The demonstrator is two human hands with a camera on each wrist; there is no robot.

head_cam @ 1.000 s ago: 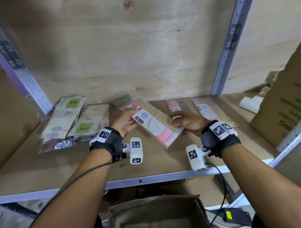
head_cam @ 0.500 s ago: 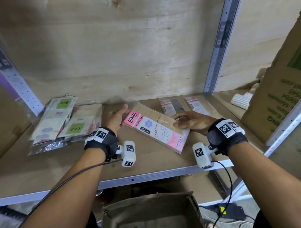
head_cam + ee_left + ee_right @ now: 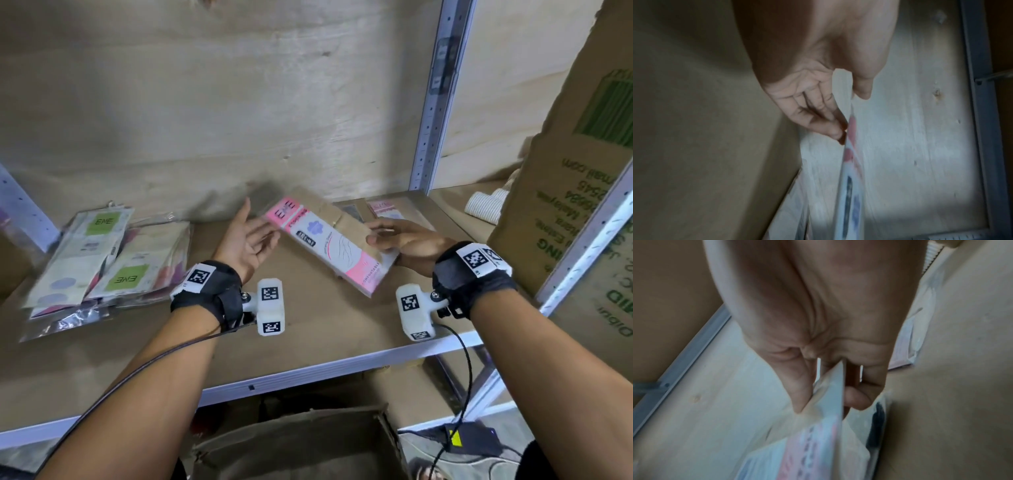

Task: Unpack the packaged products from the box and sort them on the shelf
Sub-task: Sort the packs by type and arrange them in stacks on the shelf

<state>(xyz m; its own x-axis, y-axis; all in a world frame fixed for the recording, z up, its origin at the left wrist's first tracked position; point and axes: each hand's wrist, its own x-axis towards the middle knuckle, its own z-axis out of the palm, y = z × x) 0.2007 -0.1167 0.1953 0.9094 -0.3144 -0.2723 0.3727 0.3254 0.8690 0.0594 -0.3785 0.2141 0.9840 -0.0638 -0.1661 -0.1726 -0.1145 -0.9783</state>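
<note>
A stack of flat stocking packets (image 3: 329,246), pink and white over brown card, lies slanted over the middle of the wooden shelf (image 3: 308,335). My right hand (image 3: 394,236) pinches its right side, thumb on top and fingers underneath, as the right wrist view shows on the packets (image 3: 818,434). My left hand (image 3: 250,240) is open, palm turned to the pink end, its straight fingers (image 3: 826,123) touching the packet edge (image 3: 849,162). Whether the stack's underside touches the shelf is hidden.
A loose pile of green-labelled packets (image 3: 102,260) lies at the shelf's left. More pink packets (image 3: 383,209) lie at the back behind my right hand. A tall cardboard box (image 3: 582,205) and a white roll (image 3: 486,205) stand right of the metal upright (image 3: 431,102). An open carton (image 3: 291,445) sits below.
My left hand has let go of the pink end and spread open against it. The right hand keeps its grip, and the stack has shifted a little toward the back right.
</note>
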